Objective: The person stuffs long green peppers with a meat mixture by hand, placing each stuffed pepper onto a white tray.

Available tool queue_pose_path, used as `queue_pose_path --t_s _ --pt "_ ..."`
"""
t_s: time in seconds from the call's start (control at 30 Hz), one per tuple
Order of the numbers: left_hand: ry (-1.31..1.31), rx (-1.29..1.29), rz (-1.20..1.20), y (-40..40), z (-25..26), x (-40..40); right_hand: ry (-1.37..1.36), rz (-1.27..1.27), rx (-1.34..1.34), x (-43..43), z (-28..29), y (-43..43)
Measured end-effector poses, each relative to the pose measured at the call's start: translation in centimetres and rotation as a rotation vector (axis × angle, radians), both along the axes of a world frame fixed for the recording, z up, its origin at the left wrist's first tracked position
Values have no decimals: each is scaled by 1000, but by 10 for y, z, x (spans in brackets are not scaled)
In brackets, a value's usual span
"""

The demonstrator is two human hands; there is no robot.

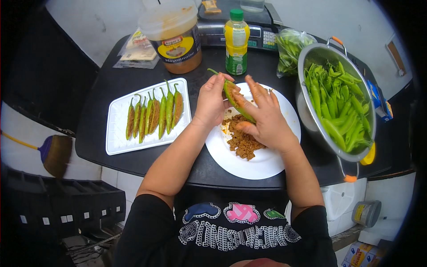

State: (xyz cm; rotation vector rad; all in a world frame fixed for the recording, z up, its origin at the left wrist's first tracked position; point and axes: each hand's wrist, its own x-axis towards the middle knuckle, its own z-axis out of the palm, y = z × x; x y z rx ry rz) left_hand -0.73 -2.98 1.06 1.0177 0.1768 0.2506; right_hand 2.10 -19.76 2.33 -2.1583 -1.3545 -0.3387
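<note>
My left hand (pixel 213 96) grips the stem end of a slit green chili pepper (pixel 233 95) with brown ground filling in it. The fingers of my right hand (pixel 262 111) lie on the filling and along the pepper's lower part, the thumb spread away. Both hands are above a white round plate (pixel 213 147), which bears a heap of cooked ground filling (pixel 245 143). Left of it, several filled green peppers (pixel 155 115) lie side by side in a white ribbed foam tray (pixel 115 123). A steel colander (pixel 302 100) at the right holds many green peppers (pixel 347 123).
Behind the plate stand a green-capped bottle (pixel 237 43), a large lidded mayonnaise tub (pixel 180 43) and a scale (pixel 262 35). A plastic bag of green peppers (pixel 292 50) leans near the colander. Flat plastic packets (pixel 138 51) lie back left on the black table (pixel 93 130).
</note>
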Motion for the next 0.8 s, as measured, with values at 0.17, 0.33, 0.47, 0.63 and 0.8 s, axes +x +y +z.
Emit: queue_pose_path --t_s 0.17,0.33,0.47,0.63,0.8 --pt "-16 -332 25 -10 -1 2 -148 -63 -219 -12 5 4" --pt "16 -378 67 -10 -1 0 -161 -29 -211 -15 13 0" --pt "-37 -226 120 8 1 2 62 95 -10 4 5 -12" --pt "-2 -242 177 26 -1 3 419 223 -227 3 25 -19" --pt "6 -232 133 27 0 5 268 231 -476 -18 19 8"
